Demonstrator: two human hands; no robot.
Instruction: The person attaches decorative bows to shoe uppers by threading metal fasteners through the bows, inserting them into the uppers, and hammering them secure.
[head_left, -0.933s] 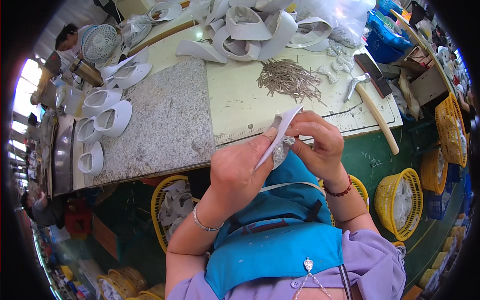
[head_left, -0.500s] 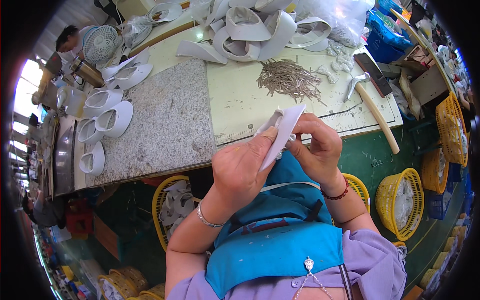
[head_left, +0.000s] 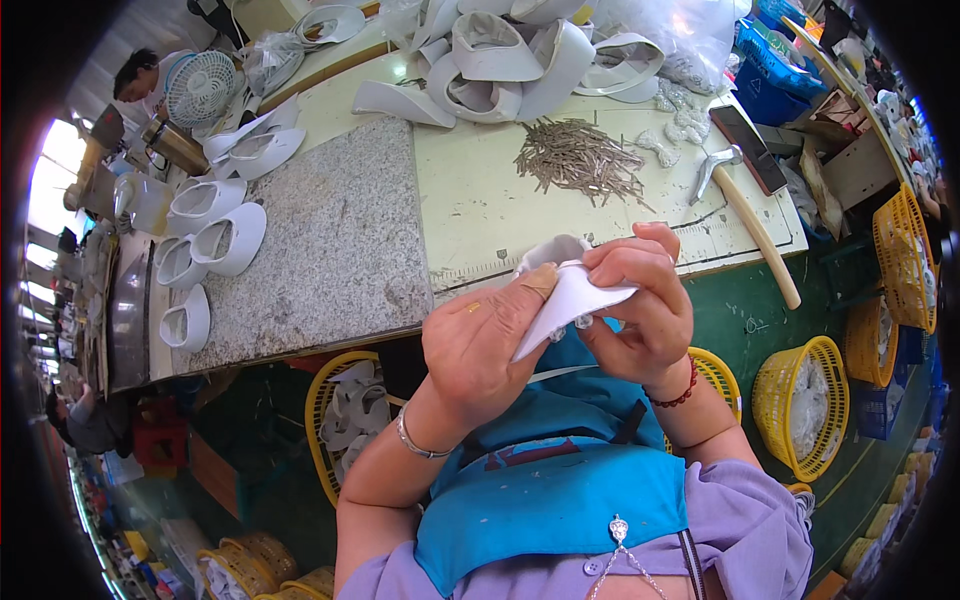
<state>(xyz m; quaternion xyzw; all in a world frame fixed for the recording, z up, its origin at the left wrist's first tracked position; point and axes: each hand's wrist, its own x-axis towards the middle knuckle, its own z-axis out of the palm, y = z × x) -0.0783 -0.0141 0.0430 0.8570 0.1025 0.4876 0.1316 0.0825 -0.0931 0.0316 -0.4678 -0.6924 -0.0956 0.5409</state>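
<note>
Between my two hands, over the table's near edge, is a white shoe upper (head_left: 578, 302), its curved band turned up on edge. My left hand (head_left: 478, 342) grips its left side, thumb laid along the white surface. Fingers of my right hand (head_left: 648, 312) bend over the upper's far right edge, with the thumb underneath. A small shiny, clear ornament (head_left: 584, 321) shows below the band beside the right thumb; how it is attached cannot be made out. Beyond my hands lies a heap of thin metal strips (head_left: 580, 160). A hammer (head_left: 745, 212) with a wooden handle rests to its right.
A grey stone slab (head_left: 320, 225) covers the table's left part, with several white uppers (head_left: 230, 238) along it. More uppers (head_left: 492, 50) are piled at the back. A dark phone (head_left: 750, 150) lies by the hammer. Yellow baskets (head_left: 762, 405) stand below. Another person (head_left: 140, 80) is far left.
The upper has tilted from nearly upright to flatter, its right end coming down. My right fingers have moved from behind it onto its top edge. My left hand keeps its grip.
</note>
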